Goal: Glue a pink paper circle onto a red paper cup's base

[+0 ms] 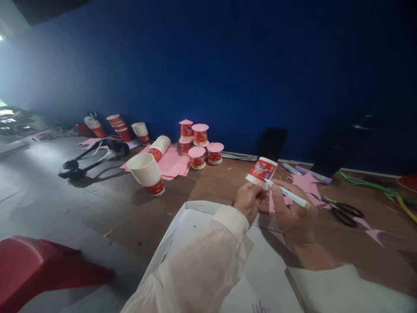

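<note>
My left hand is closed on a red paper cup with a white rim, holding it tilted by its lower edge. A white marker pen with an orange end sits in my right hand, fingers wrapped round it. The pen's front end meets the cup near its white band; whether the tip touches is too small to tell. Below both hands lies a white shallow box lid. Pink paper scraps and black-handled scissors are right of my right hand.
Several red cups topped with pink paper discs are grouped at the back. Left of them stand a stack of paper cups and pink sheets. A black strap-like device lies further left. A red stool is front left; green cables run right.
</note>
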### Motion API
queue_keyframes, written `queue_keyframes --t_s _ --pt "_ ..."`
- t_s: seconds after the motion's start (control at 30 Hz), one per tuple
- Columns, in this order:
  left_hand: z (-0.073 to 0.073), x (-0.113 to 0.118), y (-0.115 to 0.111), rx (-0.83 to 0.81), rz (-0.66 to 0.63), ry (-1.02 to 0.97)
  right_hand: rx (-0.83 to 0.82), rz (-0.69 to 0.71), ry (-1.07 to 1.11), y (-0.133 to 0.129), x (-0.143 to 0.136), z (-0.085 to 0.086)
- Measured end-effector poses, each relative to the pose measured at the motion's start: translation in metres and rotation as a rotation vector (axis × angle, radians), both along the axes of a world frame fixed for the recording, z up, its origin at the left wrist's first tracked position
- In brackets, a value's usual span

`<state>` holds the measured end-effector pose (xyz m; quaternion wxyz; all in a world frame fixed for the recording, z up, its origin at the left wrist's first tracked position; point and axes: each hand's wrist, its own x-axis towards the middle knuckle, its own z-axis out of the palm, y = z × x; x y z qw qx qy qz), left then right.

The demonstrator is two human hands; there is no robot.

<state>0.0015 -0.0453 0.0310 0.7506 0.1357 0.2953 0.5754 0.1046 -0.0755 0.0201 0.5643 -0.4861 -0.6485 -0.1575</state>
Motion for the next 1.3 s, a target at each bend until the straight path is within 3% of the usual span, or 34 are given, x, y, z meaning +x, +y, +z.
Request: queue_keyframes --t_s 0.43,0.8,1.0,1.3 --pt "0.0009 -0.003 0.0019 -0.016 -0.058 0.027 -0.026 -0.029 0.014 -0.0002 -0.0014 0.0008" --pt "-0.0038 -0.0042 0.0051 -0.028 -0.03 0.036 -0.051 -0.025 0.043 -0.0001 -0.001 -0.0003" --pt "-0.0075 -0.0035 0.0056 0.072 -0.043 -0.018 -0.036 -0.013 0.032 0.0002 -0.0006 -0.0011" --pt "0.0008 -0.0068 0.002 0.023 -0.075 -0.104 -0.046 0.016 0.035 0.0014 0.0002 -0.0027"
